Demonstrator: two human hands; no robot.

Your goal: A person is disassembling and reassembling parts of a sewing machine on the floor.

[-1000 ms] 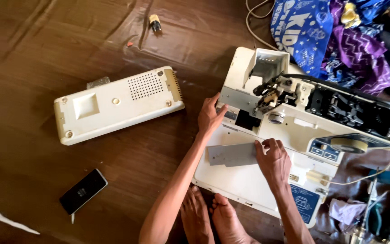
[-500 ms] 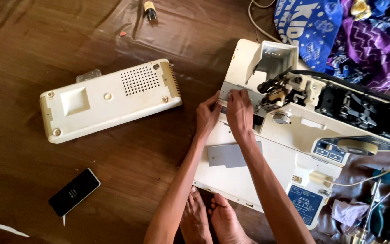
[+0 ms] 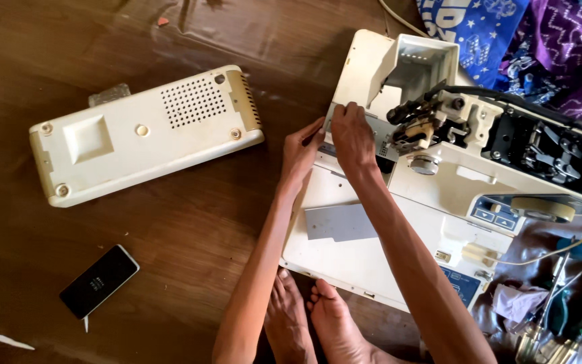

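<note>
Head view: a cream sewing machine (image 3: 439, 202) lies on its side on the brown floor (image 3: 170, 256), partly stripped. Its casing is already off on the right, where the dark mechanism (image 3: 547, 145) and the needle assembly (image 3: 432, 121) show bare. A long cream cover (image 3: 143, 135) with a vent grille lies apart on the floor to the left, well clear of the machine. A loose grey plate (image 3: 339, 222) rests flat on the machine's bed, just below the hands. So the opening-up looks largely done; as I judge it, the work in hand is at the small metal part beside the needle assembly, and nothing is refitted yet.

The left hand (image 3: 301, 152) rests at the left edge of the machine's bed, fingers curled, tips touching the edge by the small metal part (image 3: 375, 131). The right hand (image 3: 353, 131) lies over that part, fingers bent down and pressed onto it; whether it pinches anything I cannot tell, since the hand hides its own fingertips. Both hands sit close together, nearly touching.

Around them: a dark phone (image 3: 99, 280) lies on the floor at lower left, screwdrivers (image 3: 540, 323) and a rag at lower right, and blue and purple cloth (image 3: 506, 34) at the top. The person's bare feet (image 3: 311, 323) rest just below the machine.
</note>
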